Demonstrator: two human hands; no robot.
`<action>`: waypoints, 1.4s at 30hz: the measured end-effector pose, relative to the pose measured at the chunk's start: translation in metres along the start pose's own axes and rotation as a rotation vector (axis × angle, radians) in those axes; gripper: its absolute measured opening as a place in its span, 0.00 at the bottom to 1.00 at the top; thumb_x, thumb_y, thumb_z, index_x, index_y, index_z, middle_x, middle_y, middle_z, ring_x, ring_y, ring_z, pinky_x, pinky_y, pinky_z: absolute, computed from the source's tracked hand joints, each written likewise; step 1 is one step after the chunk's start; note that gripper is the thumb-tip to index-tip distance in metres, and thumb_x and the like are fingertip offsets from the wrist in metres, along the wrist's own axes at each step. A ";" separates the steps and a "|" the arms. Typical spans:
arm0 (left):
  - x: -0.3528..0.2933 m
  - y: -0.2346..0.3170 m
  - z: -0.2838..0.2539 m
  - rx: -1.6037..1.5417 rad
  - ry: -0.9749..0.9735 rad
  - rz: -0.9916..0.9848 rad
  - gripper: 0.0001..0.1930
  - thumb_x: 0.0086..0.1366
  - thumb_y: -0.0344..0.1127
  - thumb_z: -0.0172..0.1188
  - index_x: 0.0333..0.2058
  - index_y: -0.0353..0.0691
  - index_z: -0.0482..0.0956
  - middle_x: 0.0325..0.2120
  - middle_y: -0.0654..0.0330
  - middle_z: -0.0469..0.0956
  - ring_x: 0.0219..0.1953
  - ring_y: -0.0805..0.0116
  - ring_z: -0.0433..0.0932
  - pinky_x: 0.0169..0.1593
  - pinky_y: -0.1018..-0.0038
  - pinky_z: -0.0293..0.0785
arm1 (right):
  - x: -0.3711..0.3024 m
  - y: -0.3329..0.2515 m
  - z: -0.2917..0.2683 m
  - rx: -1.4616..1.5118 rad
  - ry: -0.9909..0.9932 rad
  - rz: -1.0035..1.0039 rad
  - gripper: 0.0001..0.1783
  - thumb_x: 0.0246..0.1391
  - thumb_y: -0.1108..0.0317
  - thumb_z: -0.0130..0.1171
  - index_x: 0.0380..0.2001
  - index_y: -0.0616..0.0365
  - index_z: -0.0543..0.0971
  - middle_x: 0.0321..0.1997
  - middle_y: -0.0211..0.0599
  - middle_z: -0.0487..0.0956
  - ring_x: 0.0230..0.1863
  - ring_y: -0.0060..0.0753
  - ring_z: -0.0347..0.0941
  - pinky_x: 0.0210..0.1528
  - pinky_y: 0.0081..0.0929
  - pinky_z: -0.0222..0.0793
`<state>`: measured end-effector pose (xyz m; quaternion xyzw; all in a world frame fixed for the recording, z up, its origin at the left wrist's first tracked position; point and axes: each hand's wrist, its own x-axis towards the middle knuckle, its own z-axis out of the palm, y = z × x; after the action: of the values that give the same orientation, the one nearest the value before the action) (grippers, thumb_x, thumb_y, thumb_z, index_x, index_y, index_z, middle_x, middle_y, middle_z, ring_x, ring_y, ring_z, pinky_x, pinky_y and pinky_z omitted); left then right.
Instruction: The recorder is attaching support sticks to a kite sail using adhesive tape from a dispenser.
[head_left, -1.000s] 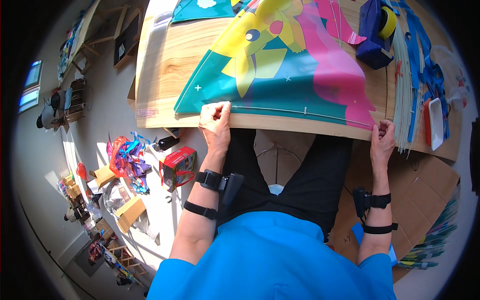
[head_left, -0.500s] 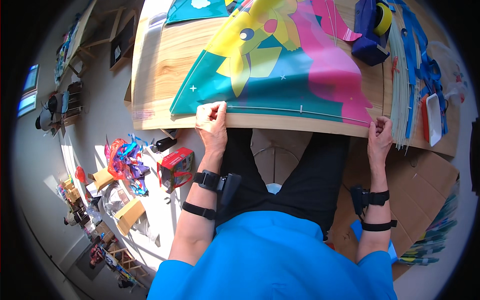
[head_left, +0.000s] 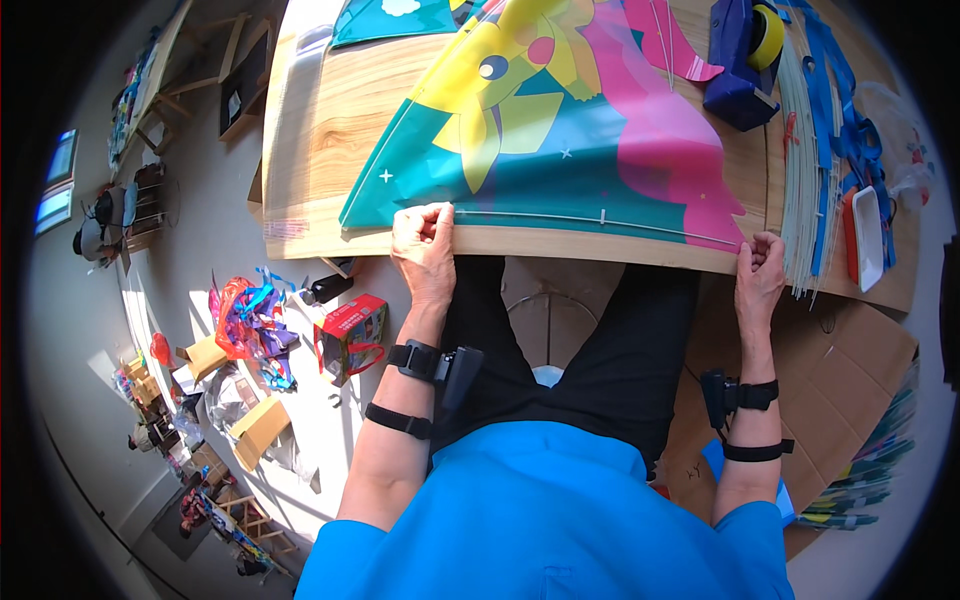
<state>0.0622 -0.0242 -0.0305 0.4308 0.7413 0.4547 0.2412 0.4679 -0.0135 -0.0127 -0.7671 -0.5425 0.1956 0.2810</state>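
Note:
A kite (head_left: 560, 175) of thin printed sheet, teal, yellow and pink with a cartoon figure, lies over the table's near edge. Along its near border runs a thin pale rod (head_left: 530, 216) with a small white clip (head_left: 603, 216) on it. My left hand (head_left: 424, 245) pinches the rod's left end at that border, thumb against fingers. At the kite's pink right corner my right hand (head_left: 762, 270) pinches the other end of the rod. Whether the fingertips also grip the sheet is hidden.
A blue tape dispenser (head_left: 742, 65) with yellow tape stands at the back right. Beside it lie a bundle of pale thin rods (head_left: 803, 190), blue straps (head_left: 830, 110) and an orange-and-white tray (head_left: 866, 238). A red bag (head_left: 352, 335) sits on the floor at left; cardboard (head_left: 820, 390) lies lower right.

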 end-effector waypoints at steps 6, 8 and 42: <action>-0.001 0.002 0.000 -0.009 -0.001 -0.028 0.06 0.58 0.32 0.67 0.30 0.36 0.81 0.29 0.67 0.71 0.27 0.80 0.67 0.33 0.82 0.68 | 0.000 0.002 0.001 -0.002 0.005 -0.011 0.11 0.56 0.74 0.56 0.41 0.62 0.70 0.30 0.35 0.75 0.29 0.25 0.71 0.36 0.24 0.70; -0.001 0.002 0.000 -0.007 0.001 -0.033 0.06 0.58 0.32 0.67 0.30 0.36 0.81 0.29 0.67 0.71 0.27 0.80 0.67 0.33 0.82 0.68 | 0.000 0.002 0.001 0.002 0.005 -0.011 0.11 0.56 0.74 0.57 0.41 0.62 0.70 0.30 0.35 0.75 0.29 0.24 0.71 0.35 0.24 0.70; 0.000 0.003 -0.001 0.028 -0.036 0.029 0.04 0.58 0.29 0.66 0.31 0.38 0.81 0.30 0.68 0.71 0.27 0.82 0.66 0.32 0.84 0.66 | -0.001 -0.006 0.002 0.031 0.040 0.042 0.11 0.53 0.75 0.57 0.40 0.61 0.70 0.29 0.36 0.75 0.27 0.27 0.71 0.34 0.27 0.70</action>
<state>0.0626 -0.0238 -0.0274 0.4530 0.7368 0.4400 0.2416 0.4621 -0.0124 -0.0104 -0.7777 -0.5175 0.1942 0.2994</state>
